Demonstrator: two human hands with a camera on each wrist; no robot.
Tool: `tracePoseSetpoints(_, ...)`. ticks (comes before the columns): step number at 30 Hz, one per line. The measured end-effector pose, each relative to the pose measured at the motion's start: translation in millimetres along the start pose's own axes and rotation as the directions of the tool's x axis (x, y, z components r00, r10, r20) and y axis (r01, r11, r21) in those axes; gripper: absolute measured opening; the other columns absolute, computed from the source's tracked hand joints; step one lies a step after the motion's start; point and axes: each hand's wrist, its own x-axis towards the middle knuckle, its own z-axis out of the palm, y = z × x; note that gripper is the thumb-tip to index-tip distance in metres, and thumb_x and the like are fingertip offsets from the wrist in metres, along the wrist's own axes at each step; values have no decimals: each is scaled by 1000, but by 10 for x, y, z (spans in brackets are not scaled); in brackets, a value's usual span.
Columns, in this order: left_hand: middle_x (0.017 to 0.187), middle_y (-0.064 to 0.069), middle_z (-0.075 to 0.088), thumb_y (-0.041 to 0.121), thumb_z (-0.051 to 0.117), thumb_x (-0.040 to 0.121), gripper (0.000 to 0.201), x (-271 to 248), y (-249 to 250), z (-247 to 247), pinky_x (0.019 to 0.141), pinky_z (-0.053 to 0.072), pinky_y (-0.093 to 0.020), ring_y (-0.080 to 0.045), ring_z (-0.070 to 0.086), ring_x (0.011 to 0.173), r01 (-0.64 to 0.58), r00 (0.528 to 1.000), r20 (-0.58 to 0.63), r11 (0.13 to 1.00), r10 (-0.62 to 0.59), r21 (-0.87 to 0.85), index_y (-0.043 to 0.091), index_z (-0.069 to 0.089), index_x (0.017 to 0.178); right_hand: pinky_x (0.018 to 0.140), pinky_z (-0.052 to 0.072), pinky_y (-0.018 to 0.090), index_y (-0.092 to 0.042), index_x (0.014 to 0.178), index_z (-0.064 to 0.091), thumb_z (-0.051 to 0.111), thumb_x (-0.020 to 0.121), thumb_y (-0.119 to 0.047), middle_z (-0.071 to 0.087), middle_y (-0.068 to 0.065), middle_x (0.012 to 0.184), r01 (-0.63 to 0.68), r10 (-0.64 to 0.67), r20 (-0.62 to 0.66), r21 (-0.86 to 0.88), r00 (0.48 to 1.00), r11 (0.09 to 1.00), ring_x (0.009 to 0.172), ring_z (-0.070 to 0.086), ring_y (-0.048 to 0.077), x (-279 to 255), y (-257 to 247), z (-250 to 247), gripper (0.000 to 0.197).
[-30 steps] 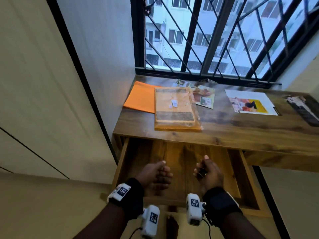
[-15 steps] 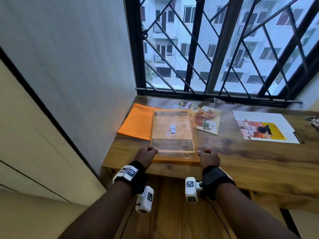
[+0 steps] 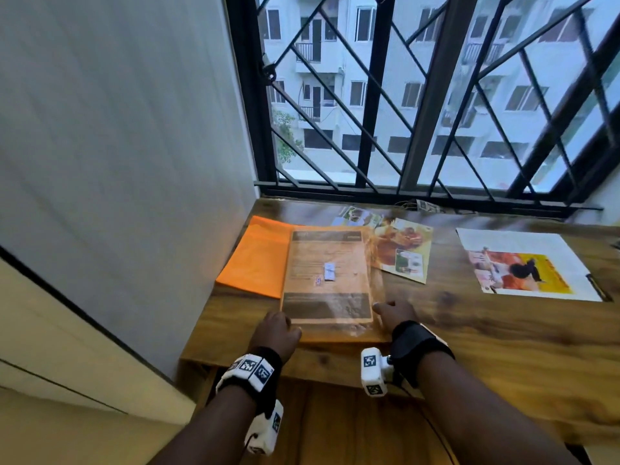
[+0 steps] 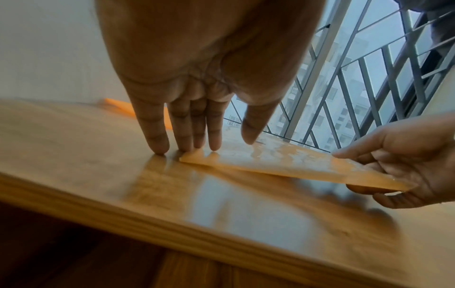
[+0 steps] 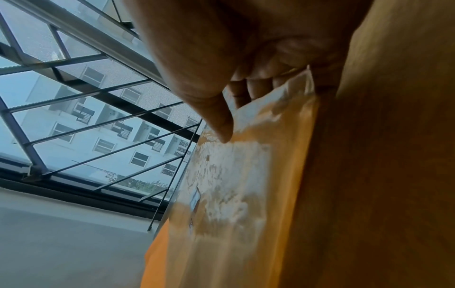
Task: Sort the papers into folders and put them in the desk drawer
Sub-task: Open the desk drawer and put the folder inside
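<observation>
- The clear orange folder [image 3: 330, 283] lies flat on the wooden surface [image 3: 469, 333], straight ahead of both hands, its long axis running away from the person toward the window grille [image 3: 419, 95]. Its near short edge sits close to the front edge of the surface.
- The left hand [image 3: 275, 332] is at the near left corner of that folder. In the left wrist view its fingers [image 4: 181, 126] are straight and point down, tips touching the surface and the folder's corner; it presses and grips nothing.
- The right hand [image 3: 396, 312] is at the near right corner. The left wrist view shows this corner raised off the surface, thumb on top and curled fingers beneath, so this hand pinches the folder.
- Both hands are about equally near the folder, one at each end of the near edge; only the right has real hold of it.
- The open desk drawer [image 3: 352, 427] lies below and nearer than the folder, under the front edge of the surface, between the forearms. I judge the coming move to be a lift and a pull back toward the body, then down into it.
- The folder's far part overlaps a plain orange folder [image 3: 258, 260] at left and touches or covers the edge of a printed leaflet [image 3: 402, 250] at right; these could drag along.
- A white sheet with a colour picture [image 3: 526, 266] lies well apart to the right, not yet filed.
</observation>
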Motion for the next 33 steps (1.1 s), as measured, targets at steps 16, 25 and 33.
tracePoseSetpoints(16, 122, -12, 62, 39, 67, 83, 51, 125, -147, -207, 90, 49, -35, -29, 58, 110, 72, 997, 46, 970, -63, -231, 6, 60, 121, 69, 53, 35, -11, 108, 65, 63, 77, 10, 69, 9, 94, 148, -177, 98, 251, 979, 957, 86, 64, 26, -327, -145, -80, 38)
tracePoseSetpoints(25, 126, -18, 58, 35, 76, 83, 58, -1, -143, -151, 85, 59, -50, -37, 63, 109, 354, 921, 273, 301, -280, -886, 8, 45, 124, 64, 57, 32, -12, 116, 59, 60, 88, 5, 72, 11, 102, 128, -189, 36, 611, 981, 781, 84, 71, 22, -755, 168, 135, 33)
tracePoseSetpoints(33, 121, -21, 68, 9, 63, 93, 35, -400, 24, -99, 80, 60, -41, -33, 66, 107, 405, 912, 410, -103, -29, -908, 1, 58, 127, 83, 56, 45, -20, 114, 57, 60, 88, 5, 71, 11, 110, 193, -231, -37, 684, 972, 704, 99, 68, 29, -973, 356, 133, 37)
